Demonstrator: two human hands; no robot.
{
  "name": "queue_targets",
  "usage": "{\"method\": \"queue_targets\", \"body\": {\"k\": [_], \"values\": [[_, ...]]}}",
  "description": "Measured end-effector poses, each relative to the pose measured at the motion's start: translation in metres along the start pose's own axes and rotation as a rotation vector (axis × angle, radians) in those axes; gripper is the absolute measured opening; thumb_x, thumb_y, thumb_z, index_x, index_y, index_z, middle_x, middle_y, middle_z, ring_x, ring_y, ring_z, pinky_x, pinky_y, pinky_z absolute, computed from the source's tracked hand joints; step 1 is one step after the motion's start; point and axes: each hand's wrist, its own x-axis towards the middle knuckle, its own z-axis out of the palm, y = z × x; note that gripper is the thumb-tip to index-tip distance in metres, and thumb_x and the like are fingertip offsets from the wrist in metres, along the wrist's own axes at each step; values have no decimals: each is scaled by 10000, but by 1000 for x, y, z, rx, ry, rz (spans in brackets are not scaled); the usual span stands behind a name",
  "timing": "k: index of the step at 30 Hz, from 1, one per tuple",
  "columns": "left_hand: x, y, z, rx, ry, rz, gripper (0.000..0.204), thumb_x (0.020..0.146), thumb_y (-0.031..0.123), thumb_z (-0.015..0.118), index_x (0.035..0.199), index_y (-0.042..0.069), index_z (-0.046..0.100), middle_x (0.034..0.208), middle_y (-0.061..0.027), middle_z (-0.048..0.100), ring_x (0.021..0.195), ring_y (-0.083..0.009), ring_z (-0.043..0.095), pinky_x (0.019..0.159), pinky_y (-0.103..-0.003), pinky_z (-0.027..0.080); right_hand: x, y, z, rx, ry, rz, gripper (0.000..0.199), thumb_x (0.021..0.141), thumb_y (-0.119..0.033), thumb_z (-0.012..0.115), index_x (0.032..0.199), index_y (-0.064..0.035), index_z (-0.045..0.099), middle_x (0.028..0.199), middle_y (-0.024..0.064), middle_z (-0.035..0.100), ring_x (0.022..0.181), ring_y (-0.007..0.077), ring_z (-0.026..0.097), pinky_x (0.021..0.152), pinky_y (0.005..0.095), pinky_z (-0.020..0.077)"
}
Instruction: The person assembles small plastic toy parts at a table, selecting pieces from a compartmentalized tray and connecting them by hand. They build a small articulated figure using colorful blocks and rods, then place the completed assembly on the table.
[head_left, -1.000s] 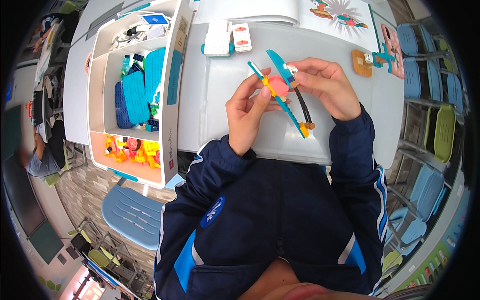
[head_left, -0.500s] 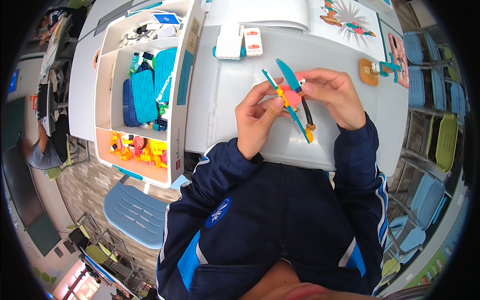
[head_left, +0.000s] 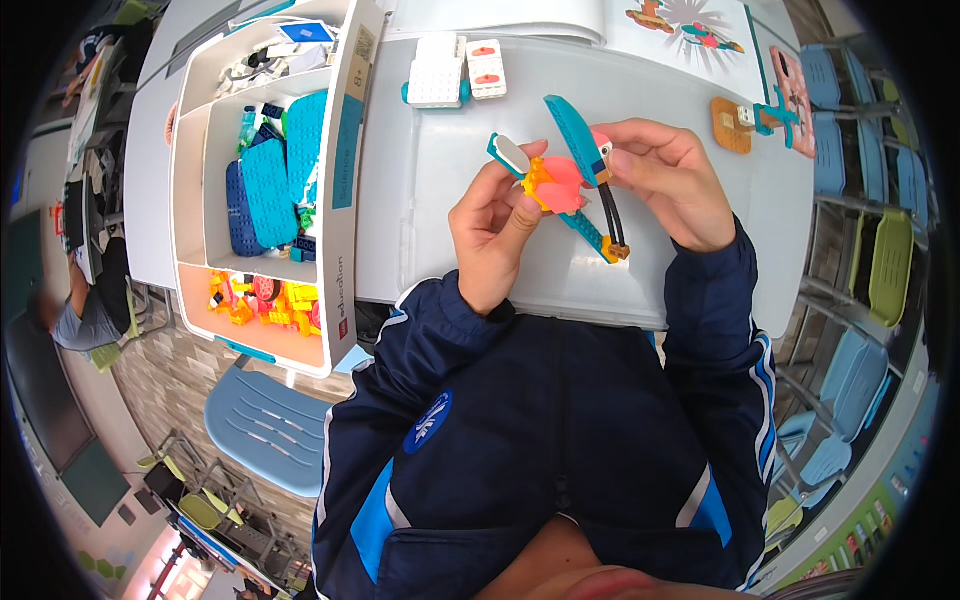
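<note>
Above the table I hold a bird-like toy brick model [head_left: 556, 183] in both hands. It has pink panels, a yellow piece, a teal beam with a white oval part, a long teal wing-like piece, an eye brick and two black tubes ending in a tan piece. My left hand [head_left: 487, 232] is closed on its yellow and pink side, thumb in front. My right hand [head_left: 682, 188] pinches it near the eye brick, between thumb and fingers. The fingertips behind the model are partly hidden.
A translucent plastic tray [head_left: 425, 225] lies under my hands. At left stands a white sorting box [head_left: 340, 215] with teal plates and coloured bricks. White brick builds [head_left: 437, 72], an instruction booklet [head_left: 700, 75], a tan-and-teal build [head_left: 735, 125] and a pink phone-like object [head_left: 793, 100] sit farther back.
My left hand has moved slightly left and turned the model, so its pink panels and white oval part now face me more. The teal wing-like piece stands farther from the beam.
</note>
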Motion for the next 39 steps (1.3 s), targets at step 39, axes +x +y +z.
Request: {"method": "queue_targets", "body": {"k": [39], "values": [[7,9,6,-154,-5,-249,451,1045,239,573,1395,-28,474,1193,-167,693,967,-306,733,826,-401,624,3,8,0,-140,4,16,327,936,-92,716,1239,21,662,998,95,740,885,135,701,842,280,557]]}}
